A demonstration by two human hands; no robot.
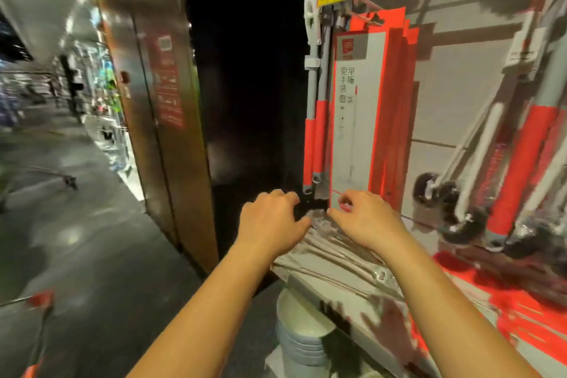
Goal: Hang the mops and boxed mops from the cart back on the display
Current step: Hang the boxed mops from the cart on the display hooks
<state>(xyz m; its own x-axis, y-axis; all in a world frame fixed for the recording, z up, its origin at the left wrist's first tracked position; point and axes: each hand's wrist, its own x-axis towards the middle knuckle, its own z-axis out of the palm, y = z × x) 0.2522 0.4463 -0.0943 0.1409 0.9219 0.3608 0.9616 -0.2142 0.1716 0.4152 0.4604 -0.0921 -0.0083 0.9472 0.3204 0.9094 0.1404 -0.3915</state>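
Low on the display [460, 49], left grip [270, 219] and right grip [366, 219] curl round the wrapped foot of the hanging mop [316, 138], beside the boxed mop [359, 120]; a careless tug could unhook either.

boxed mops [365, 120]: matt cardboard | mop poles [316, 120]: smooth plastic | floor [92, 224]: glossy

**Display wall, low shelf and floor**

The grey panelled display wall [460, 70] carries hanging stock. Mops [316, 132] with red sleeves hang at its left edge, with boxed mops [362, 120] just beside them. More red-sleeved mops [518, 169] hang tilted toward its right. A low shelf [346, 294] runs along the wall's foot, and plastic-wrapped flat mop heads [331, 248] lie at its left end. On the grey floor [92, 239], a stack of white tubs [302, 328] stands against the shelf's left corner.
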